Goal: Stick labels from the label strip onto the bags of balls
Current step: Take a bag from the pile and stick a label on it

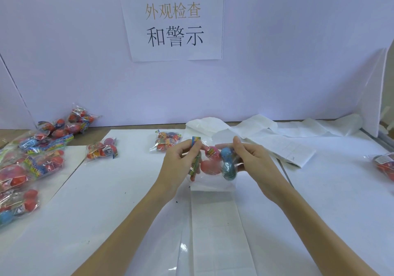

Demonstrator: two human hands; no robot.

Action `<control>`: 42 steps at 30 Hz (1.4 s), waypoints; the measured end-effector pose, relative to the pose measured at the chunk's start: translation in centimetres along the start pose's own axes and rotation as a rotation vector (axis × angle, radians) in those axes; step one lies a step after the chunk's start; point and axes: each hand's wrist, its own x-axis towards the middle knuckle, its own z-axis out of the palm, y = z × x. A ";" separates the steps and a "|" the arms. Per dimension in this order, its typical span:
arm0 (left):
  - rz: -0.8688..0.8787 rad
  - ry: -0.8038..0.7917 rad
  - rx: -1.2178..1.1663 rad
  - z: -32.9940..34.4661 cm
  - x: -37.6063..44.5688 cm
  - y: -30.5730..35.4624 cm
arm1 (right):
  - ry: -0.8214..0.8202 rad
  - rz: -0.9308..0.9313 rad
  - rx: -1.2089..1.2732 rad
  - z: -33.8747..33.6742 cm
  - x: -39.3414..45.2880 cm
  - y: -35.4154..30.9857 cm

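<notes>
I hold one clear bag of balls above the table's middle, with red and blue balls inside. My left hand grips its colourful header card end. My right hand pinches the opposite end beside the blue ball. Under the bag the white label strip runs toward me along the table. I cannot tell whether a label sits on the held bag.
A pile of bags of balls lies at the left. Single bags lie at mid-left, behind my hands and at the right edge. Crumpled backing paper trails along the back wall.
</notes>
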 end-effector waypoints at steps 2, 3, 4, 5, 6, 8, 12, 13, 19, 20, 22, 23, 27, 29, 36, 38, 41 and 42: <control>0.028 0.046 0.050 0.3 0.0 -0.2 | 0.039 -0.018 -0.028 0.1 0.0 -0.1; 0.045 0.061 0.070 0.5 -0.1 -0.2 | 0.050 -0.020 -0.022 0.1 0.0 -0.1; 0.067 0.074 0.092 0.7 -0.2 -0.2 | 0.043 -0.009 -0.001 0.2 0.0 -0.2; 0.089 0.089 0.117 0.8 -0.3 -0.3 | 0.015 0.015 0.031 0.1 -0.1 -0.2; 0.102 0.109 0.135 0.8 -0.4 -0.3 | -0.034 0.046 0.069 0.1 -0.2 -0.3; 0.108 0.149 0.147 0.8 -0.5 -0.4 | -0.142 0.091 0.103 -0.1 -0.3 -0.4; 0.138 0.188 0.209 0.8 -0.3 -0.4 | -0.177 0.116 0.124 -0.1 -0.4 -0.5; 0.140 0.189 0.222 0.9 -0.3 -0.5 | -0.150 0.114 0.123 -0.1 -0.4 -0.6; 0.114 0.074 0.187 0.5 -0.4 -0.2 | 0.026 0.045 -0.009 -0.4 -0.2 -0.5; 0.111 0.016 0.202 0.3 -0.3 -0.2 | 0.009 0.025 -0.007 -0.2 -0.3 -0.5; 0.082 -0.106 0.199 0.4 -0.4 0.0 | -0.034 0.000 0.011 0.2 -0.4 -0.4; 0.060 -0.143 0.162 0.6 -0.5 0.1 | -0.042 -0.003 0.022 0.4 -0.5 -0.3; 0.043 -0.034 0.034 0.5 -0.4 0.3 | -0.022 0.002 0.092 0.4 -0.3 -0.1; 0.048 0.018 0.016 0.1 -0.1 0.2 | 0.036 -0.014 0.067 0.2 -0.2 0.1; -0.036 0.113 -0.091 0.2 0.4 0.2 | 0.125 -0.088 -0.087 0.4 -0.2 0.2; -0.027 0.128 -0.082 0.3 0.5 0.1 | 0.120 -0.091 -0.055 0.6 -0.1 0.1; 0.013 0.159 -0.057 0.1 0.4 0.0 | 0.013 -0.024 0.038 0.4 -0.2 -0.2; 0.011 0.168 -0.083 0.0 0.5 -0.1 | -0.043 0.021 0.058 0.2 -0.2 -0.2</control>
